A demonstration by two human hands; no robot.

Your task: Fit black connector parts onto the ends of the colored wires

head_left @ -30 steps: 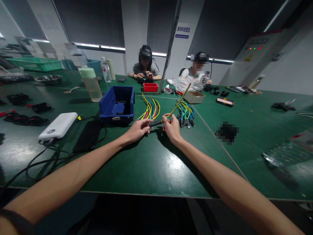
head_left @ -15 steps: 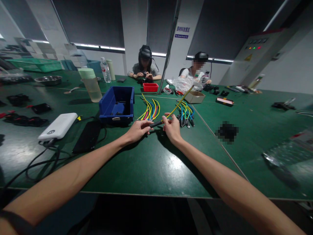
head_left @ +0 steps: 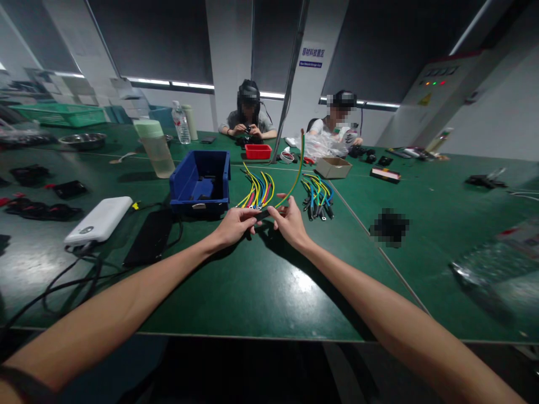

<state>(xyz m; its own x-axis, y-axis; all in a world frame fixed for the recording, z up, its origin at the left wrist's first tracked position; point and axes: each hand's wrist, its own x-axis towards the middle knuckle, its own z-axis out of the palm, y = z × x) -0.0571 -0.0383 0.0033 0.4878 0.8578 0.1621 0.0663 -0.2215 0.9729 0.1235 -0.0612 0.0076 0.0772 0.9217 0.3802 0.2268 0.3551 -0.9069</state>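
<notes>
Right of the blue bin (head_left: 201, 182): left hand (head_left: 233, 224) and right hand (head_left: 288, 221) both pinch the yellow wire (head_left: 295, 179), its black end between them.

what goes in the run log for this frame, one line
left hand: pinches black sleeve | right hand: holds yellow wire | wire bundles behind

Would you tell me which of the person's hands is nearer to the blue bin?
The left hand: it lies just right of and below the blue bin. The right hand is farther right; both pinch the yellow wire.
</notes>
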